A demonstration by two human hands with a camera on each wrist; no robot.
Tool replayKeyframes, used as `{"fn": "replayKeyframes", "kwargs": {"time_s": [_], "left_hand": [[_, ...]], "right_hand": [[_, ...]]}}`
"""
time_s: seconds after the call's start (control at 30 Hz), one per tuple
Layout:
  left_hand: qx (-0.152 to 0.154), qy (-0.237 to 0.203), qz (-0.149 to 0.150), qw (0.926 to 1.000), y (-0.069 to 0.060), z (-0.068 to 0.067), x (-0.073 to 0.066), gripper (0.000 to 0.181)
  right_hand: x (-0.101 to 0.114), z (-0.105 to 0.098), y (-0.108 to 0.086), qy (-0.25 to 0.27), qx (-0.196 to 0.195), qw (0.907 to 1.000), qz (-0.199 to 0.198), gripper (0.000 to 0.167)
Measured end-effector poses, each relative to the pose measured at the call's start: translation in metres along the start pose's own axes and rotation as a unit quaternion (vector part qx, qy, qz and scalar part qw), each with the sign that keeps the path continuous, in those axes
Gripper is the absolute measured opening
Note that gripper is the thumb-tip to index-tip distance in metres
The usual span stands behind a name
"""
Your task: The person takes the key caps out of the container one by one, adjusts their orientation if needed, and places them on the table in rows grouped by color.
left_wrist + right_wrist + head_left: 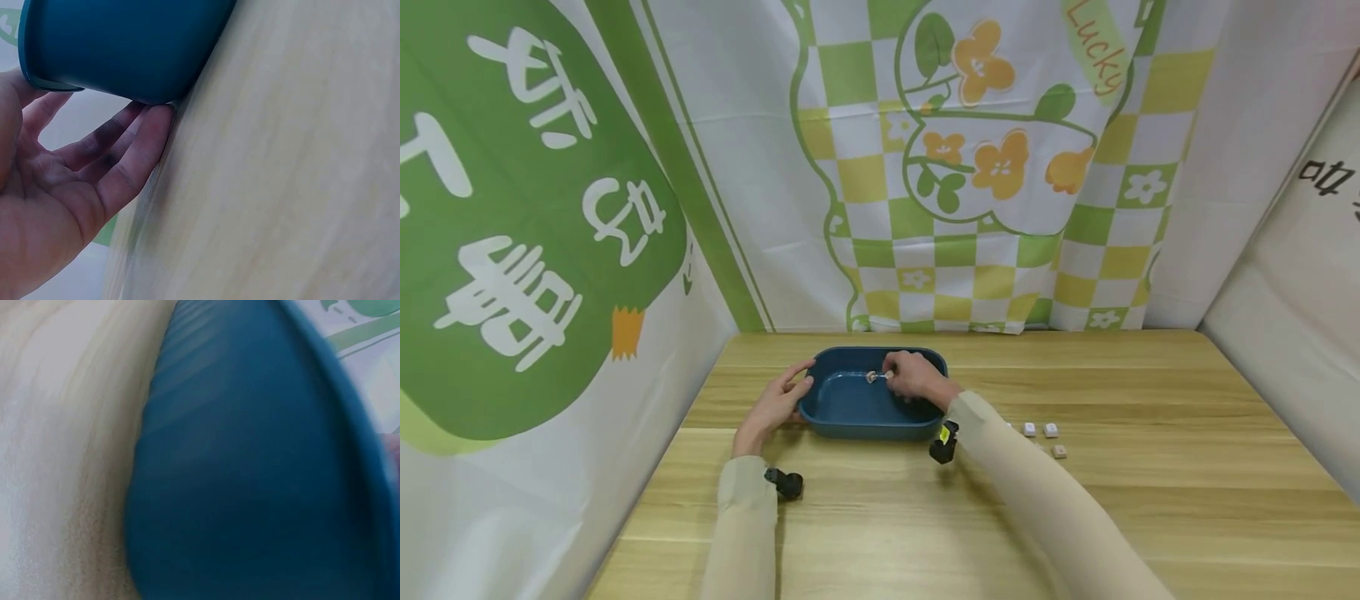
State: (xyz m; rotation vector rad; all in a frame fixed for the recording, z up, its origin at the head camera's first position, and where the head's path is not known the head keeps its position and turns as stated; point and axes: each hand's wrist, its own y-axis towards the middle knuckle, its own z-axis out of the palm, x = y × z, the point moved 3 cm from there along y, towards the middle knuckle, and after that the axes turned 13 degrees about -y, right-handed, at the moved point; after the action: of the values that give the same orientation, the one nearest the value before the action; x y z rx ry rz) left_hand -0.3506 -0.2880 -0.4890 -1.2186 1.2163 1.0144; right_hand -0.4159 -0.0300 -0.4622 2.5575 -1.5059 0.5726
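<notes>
A dark blue rectangular basin stands on the wooden table. My left hand holds its left end, with fingers over the rim; in the left wrist view, other fingertips touch the lower edge of the basin wall. My right hand reaches inside the basin's right half and pinches a small pale cube. Just left of that cube lies another small pale piece. The right wrist view shows mostly the basin's outer side, with only a blurred bit of skin at the edge.
Several small white cubes, keycap-like, lie on the table right of the basin, among them one white cube and one beige cube; my right forearm partly covers the group. Printed cloth hangs along the table's back and sides.
</notes>
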Motion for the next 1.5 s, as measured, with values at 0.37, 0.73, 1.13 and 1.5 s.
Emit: {"fn": "replayKeyframes", "kwargs": {"time_s": [0.37,0.73,1.13,1.5], "left_hand": [[0.0,-0.002,-0.001,1.0,0.0,0.001,0.0,0.05],[-0.002,0.01,0.003,0.9999,0.0,-0.001,0.0,0.05],[-0.001,0.002,-0.001,1.0,0.001,-0.001,0.0,0.05],[0.003,0.002,0.009,1.0,0.001,0.0,-0.001,0.05]], "right_hand": [[0.007,-0.024,-0.023,0.06,-0.036,0.9964,-0.048,0.025],[0.006,-0.042,-0.048,0.039,-0.069,0.9922,-0.097,0.024],[0.001,-0.056,-0.085,0.038,-0.07,0.9917,-0.1,0.025],[-0.015,-0.059,-0.121,0.042,-0.07,0.9889,-0.124,0.024]]}}
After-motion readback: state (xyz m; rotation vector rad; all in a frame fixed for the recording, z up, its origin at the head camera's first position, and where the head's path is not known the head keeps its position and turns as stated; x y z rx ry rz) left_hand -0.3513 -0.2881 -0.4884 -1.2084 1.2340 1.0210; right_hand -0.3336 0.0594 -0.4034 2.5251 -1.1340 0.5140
